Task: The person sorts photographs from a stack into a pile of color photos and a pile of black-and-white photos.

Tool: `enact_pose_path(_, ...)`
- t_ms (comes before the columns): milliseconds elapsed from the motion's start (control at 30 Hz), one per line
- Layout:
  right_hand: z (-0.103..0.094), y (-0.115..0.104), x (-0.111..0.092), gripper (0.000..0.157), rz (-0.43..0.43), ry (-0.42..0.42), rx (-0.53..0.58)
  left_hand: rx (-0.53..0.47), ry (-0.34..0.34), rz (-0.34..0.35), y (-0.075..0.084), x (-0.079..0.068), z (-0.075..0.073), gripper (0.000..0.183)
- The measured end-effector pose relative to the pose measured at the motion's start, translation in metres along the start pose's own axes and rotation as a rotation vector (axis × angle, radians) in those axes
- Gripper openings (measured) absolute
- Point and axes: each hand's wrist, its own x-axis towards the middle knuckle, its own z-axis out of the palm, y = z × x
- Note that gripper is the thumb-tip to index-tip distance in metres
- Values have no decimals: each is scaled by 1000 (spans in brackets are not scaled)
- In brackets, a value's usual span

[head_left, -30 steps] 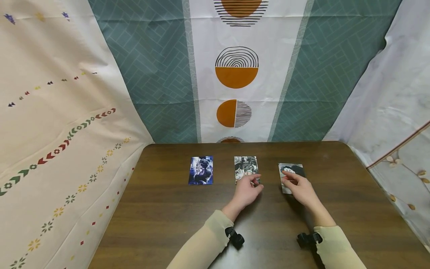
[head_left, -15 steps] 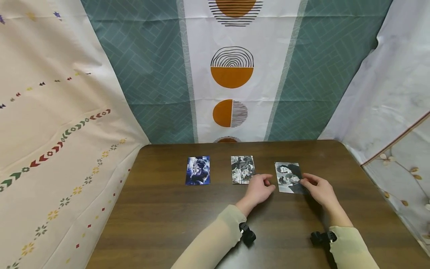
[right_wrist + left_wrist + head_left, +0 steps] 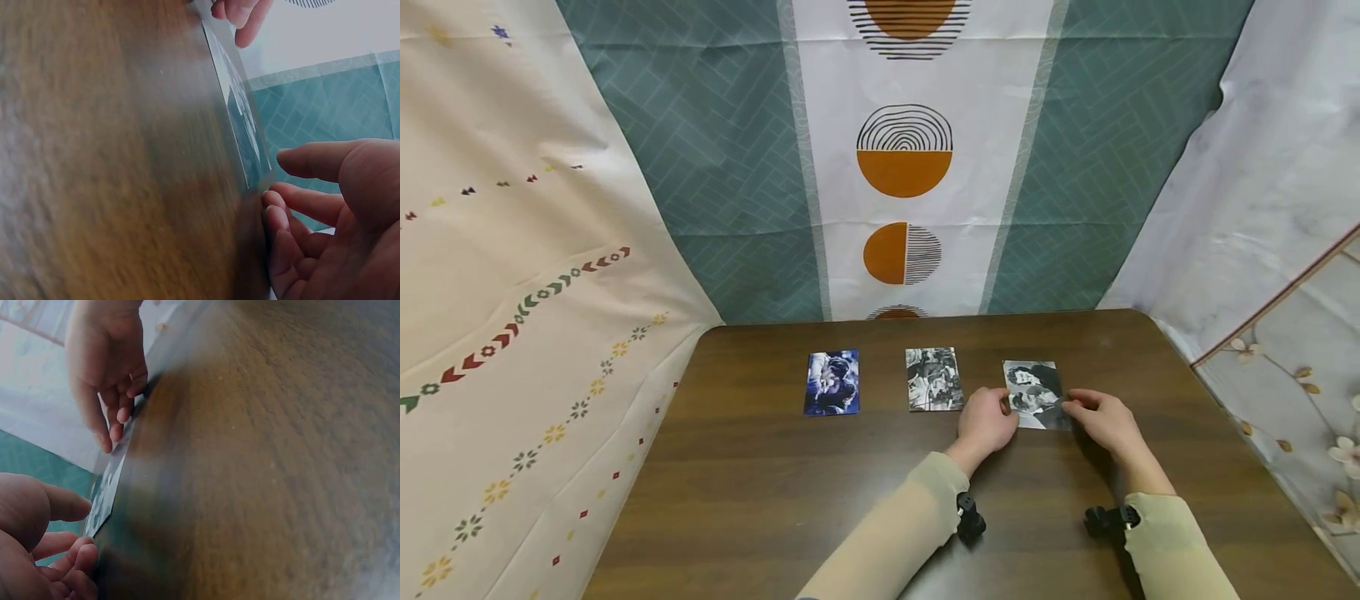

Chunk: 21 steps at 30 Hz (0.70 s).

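Note:
In the head view, a black-and-white photo card (image 3: 1033, 392) lies on the brown table between both hands. My left hand (image 3: 987, 419) is at its left edge, thumb and index fingertips right by the border. At the opposite edge is my right hand (image 3: 1102, 421), its thumb and fingertips close to the lower right side. The left wrist view shows the card (image 3: 106, 494) nearly edge-on, with the left fingers at its near corner. From the right wrist, the right thumb (image 3: 306, 159) appears slightly parted from the fingers beside the card's end.
A second black-and-white photo card (image 3: 933, 380) lies left of the hands, and a blue-toned one (image 3: 832, 382) farther left, all in a row. The wooden table (image 3: 760, 500) ends at a patterned green and white cloth (image 3: 737, 167). Each wrist wears a small black camera.
The left hand has moved right, from the middle card to the right card's left edge. The right hand has drawn off the card's face to its right edge. The view has shifted slightly.

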Motion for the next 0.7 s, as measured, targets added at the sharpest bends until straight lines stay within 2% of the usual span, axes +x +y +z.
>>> enact_pose_path(167,3,-1,1,55,4,7,-13,52,16,-43,1,0,3,40)
enact_pose_path(400,4,-3,3,52,13,11,-10,111,4,-101,3,1,7,39)
enact_pose_path(700,4,-4,3,50,25,19,-14,175,-1,-93,5,2,10,41)
